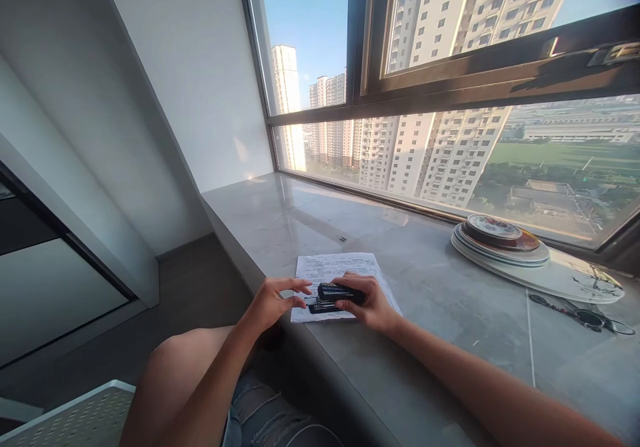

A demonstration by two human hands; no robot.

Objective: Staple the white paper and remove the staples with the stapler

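A black stapler [330, 294] lies over printed sheets of paper [340, 262] on the grey stone sill. My right hand [369, 302] wraps round its right end, fingers on top and thumb along the lower side. The stapler's top is tilted up from its base, and a metal part shows between them at the left end. Just left of that end is my left hand [277, 300], its thumb and fingers apart. Whether its fingertips touch the metal part I cannot make out. Small dark strips, perhaps staples [343, 239], lie beyond the paper.
Stacked plates and a flat oval board [583, 280] stand at the right by the window. Near them lie a pair of glasses [590, 318] and a dark string-like item. The sill's front edge [320, 354] runs beside my knees. A white perforated seat [85, 417] is at lower left.
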